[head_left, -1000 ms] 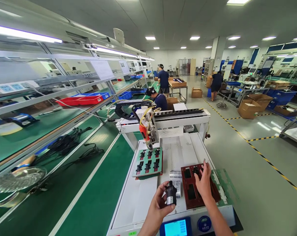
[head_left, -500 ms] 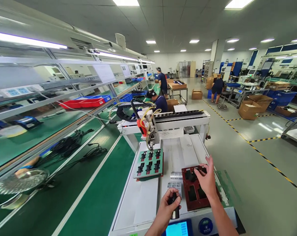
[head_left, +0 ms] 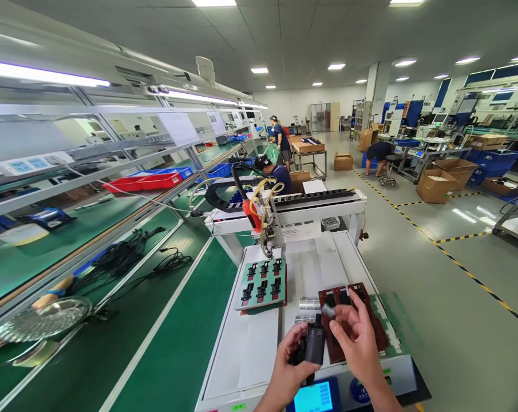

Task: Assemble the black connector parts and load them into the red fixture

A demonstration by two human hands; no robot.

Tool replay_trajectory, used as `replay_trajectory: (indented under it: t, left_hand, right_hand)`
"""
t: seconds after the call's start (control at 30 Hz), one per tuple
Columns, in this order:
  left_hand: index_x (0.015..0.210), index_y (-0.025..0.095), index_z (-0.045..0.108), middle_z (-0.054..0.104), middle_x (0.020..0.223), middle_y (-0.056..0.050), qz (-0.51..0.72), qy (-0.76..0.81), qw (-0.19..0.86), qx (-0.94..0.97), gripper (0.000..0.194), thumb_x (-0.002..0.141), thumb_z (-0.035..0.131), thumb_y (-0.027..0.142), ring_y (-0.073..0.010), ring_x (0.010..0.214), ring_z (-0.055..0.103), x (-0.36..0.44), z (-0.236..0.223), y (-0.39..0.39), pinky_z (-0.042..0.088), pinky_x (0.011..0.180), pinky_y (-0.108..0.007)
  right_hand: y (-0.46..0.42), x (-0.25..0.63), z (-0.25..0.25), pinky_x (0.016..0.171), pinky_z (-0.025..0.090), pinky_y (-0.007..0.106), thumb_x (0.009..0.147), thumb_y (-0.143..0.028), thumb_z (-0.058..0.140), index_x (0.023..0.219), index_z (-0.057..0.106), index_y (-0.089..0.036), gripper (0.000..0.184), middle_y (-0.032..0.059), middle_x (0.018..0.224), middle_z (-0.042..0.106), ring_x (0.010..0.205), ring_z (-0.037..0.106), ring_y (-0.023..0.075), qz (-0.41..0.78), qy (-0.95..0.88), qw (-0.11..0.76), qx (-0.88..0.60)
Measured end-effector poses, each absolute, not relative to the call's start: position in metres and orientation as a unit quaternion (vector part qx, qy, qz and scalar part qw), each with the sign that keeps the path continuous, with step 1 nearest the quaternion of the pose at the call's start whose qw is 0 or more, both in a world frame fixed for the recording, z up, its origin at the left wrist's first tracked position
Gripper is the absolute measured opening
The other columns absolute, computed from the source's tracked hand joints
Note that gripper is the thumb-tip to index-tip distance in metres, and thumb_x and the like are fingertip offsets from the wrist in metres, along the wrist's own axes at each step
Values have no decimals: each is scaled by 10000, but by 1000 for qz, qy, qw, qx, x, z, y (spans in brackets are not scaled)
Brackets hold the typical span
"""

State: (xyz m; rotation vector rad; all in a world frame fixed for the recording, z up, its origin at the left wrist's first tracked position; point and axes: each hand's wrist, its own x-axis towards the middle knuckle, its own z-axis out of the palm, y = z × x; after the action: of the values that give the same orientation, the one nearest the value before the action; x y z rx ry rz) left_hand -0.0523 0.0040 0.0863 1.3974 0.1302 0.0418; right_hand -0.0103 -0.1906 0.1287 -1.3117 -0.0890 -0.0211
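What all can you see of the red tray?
The red tray is dark brownish red, flat and rigid-looking, with cut-out openings. It lies flat at the front right of the white bed, with a green sheet showing along its right side. The right hand hides much of it; whether they touch can't be told. What the openings hold is unclear.
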Motion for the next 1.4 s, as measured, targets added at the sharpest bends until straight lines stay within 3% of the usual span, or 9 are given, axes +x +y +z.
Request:
replay_trajectory:
  t: [0.1, 0.33, 0.53, 0.87, 0.97, 1.1, 1.23, 1.4]
  left_hand:
    - [1180, 265, 783, 735, 1338, -123, 63, 44, 711, 699, 607, 602, 966, 260, -410, 1359, 584, -49, 106, 8, 449, 1176, -520]
    - [1209, 278, 757, 728, 1369, -113, 80, 40, 692, 716, 592, 648, 858, 118, -390, 1356, 603, -50, 103, 9, 414, 1209, -562]
    - [1231, 265, 735, 723, 1373, -117, 93, 19, 662, 743, 584, 675, 866, 149, -374, 1355, 613, -49, 98, 12, 428, 1209, -578]
    - [1210, 279, 738, 731, 1362, -108, 109, 10, 648, 754, 533, 701, 856, 173, -355, 1329, 641, -47, 103, 11, 468, 1188, -563]
    - [1204, 288, 746, 738, 1355, -100, 105, 18, 650, 753, 526, 700, 865, 195, -355, 1337, 637, -48, 106, 12, 472, 1189, -548]
    - [1220, 280, 740, 749, 1336, -105, 105, 26, 671, 734, 570, 674, 887, 210, -354, 1309, 658, -49, 109, 14, 517, 1152, -506]
    - [1205, 277, 752, 753, 1331, -119, 128, -6, 648, 750, 515, 709, 856, 184, -345, 1292, 677, -50, 106, 13, 549, 1118, -491]
    - [1122, 261, 796, 770, 1288, -134, 132, -23, 609, 781, 392, 736, 824, 197, -357, 1246, 700, -49, 98, 8, 551, 1107, -519]
  right_hand:
    - [-190, -21, 132, 708, 499, 331, 970, -478, 740, 1605, 294, -274, 802, 1, 889, 686, 782, 631, 204, 82, -52, 809, -580]
    - [-178, -29, 132, 758, 452, 364, 966, -512, 710, 1658, 143, -233, 937, -8, 846, 688, 765, 586, 220, 127, -59, 764, -630]
    - [-175, -29, 134, 755, 463, 348, 983, -487, 671, 1668, 108, -265, 914, -14, 854, 700, 756, 580, 212, 111, -57, 732, -669]
    - [-168, -32, 127, 658, 517, 307, 1003, -414, 645, 1676, 101, -206, 891, -1, 834, 718, 675, 614, 193, 45, -75, 701, -707]
    - [-163, -38, 119, 587, 515, 286, 1014, -379, 644, 1679, 145, -228, 845, 5, 841, 739, 588, 590, 171, -24, -105, 651, -751]
    - [-164, -37, 107, 622, 548, 315, 993, -414, 692, 1668, 221, -233, 842, 66, 976, 769, 614, 616, 183, -169, -113, 580, -789]
    - [-163, -33, 104, 515, 482, 269, 946, -407, 723, 1679, 145, -179, 960, -33, 718, 681, 544, 591, 177, -78, -107, 597, -791]
    - [-160, -24, 98, 534, 483, 306, 813, -320, 809, 1655, 292, -230, 992, -61, 629, 652, 551, 639, 225, -30, -135, 553, -822]
